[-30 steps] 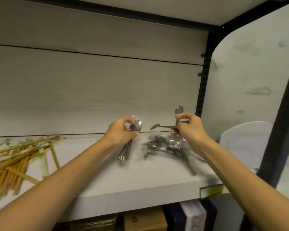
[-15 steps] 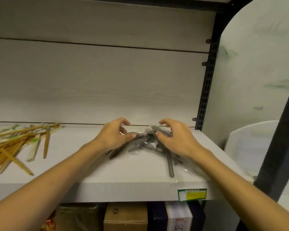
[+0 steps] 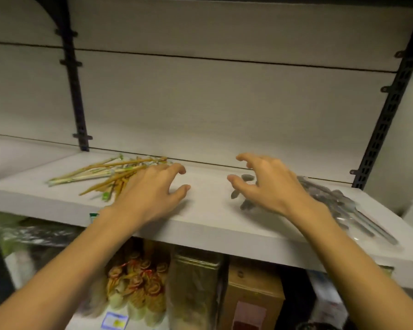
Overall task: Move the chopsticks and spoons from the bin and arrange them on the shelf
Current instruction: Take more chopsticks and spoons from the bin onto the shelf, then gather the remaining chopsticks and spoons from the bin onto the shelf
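A loose pile of wooden chopsticks (image 3: 105, 173), some in paper sleeves, lies on the white shelf (image 3: 208, 225) at the left. A heap of metal spoons in clear wrap (image 3: 339, 201) lies at the right of the shelf. My left hand (image 3: 150, 194) hovers over the shelf just right of the chopsticks, fingers spread, holding nothing. My right hand (image 3: 270, 184) hovers with curled, spread fingers over the left end of the spoons and hides some of them. Both hands are empty. The bin is out of view.
Black slotted uprights stand at the back left (image 3: 74, 91) and the right (image 3: 386, 115). Below the shelf sit packaged goods (image 3: 136, 287), a gold-wrapped box (image 3: 193, 289) and a cardboard box (image 3: 253, 298). A wooden back panel closes the shelf.
Both hands let go of the spoons and lifted off the pile with fingers apart. The view swung left, so the chopsticks now sit nearer the middle and the spoons lie to the right.
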The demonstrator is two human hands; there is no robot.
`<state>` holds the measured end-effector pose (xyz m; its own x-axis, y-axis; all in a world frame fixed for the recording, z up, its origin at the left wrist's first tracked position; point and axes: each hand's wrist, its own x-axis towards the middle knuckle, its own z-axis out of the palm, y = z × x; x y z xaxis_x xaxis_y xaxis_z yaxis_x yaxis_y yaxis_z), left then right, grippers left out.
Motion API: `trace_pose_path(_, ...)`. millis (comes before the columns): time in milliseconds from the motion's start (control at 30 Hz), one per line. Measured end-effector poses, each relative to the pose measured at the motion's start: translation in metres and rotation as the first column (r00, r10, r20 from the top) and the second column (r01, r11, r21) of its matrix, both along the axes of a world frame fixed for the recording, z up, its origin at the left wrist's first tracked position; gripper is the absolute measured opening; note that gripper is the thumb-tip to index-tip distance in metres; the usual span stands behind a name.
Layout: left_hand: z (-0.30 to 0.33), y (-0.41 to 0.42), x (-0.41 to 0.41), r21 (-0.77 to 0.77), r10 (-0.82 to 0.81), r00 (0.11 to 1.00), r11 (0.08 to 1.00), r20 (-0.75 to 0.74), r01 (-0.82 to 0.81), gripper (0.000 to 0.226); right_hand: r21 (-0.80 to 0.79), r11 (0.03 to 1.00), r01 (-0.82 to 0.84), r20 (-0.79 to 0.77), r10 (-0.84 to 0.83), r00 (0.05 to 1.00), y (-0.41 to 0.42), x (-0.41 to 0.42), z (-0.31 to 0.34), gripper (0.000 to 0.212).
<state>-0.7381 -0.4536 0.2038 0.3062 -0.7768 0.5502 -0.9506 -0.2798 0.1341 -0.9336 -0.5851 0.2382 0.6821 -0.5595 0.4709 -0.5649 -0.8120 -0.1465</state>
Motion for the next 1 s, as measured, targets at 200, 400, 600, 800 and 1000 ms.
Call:
trace_pose_path(200, -0.027, 0.122, 0.060, -0.145, 0.126, 0.992, 0.981, -0.021, -0.128, 0.040, -0.055, 0.997, -0.054, 0.150, 0.062, 0.987, 0.104, 0.074, -0.029, 0.056)
trace_pose_path(400, -0.083, 0.249, 0.110, -0.161, 0.265, 0.963, 0.950, -0.041, -0.268, 0.035, -0.089, 0.966, -0.241, 0.259, 0.256, 0.931, 0.240, 0.175, -0.079, 0.048)
trace_pose_path(600, -0.141, 0.366, 0.180, 0.006, 0.484, 0.864, 0.873, -0.140, -0.488, 0.030, 0.020, 0.888, -0.459, 0.179, 0.448, 0.876, 0.349, 0.261, -0.139, 0.045)
trace_pose_path(800, -0.200, 0.430, 0.244, 0.205, 0.626, 0.748, 0.779, -0.219, -0.592, 0.045, 0.232, 0.822, -0.520, 0.022, 0.530, 0.848, 0.385, 0.341, -0.203, 0.052)
trace_pose_path(1000, -0.237, 0.442, 0.320, 0.246, 0.671, 0.684, 0.742, -0.288, -0.624, 0.040, 0.387, 0.774, -0.501, -0.033, 0.554, 0.832, 0.385, 0.430, -0.254, 0.052)
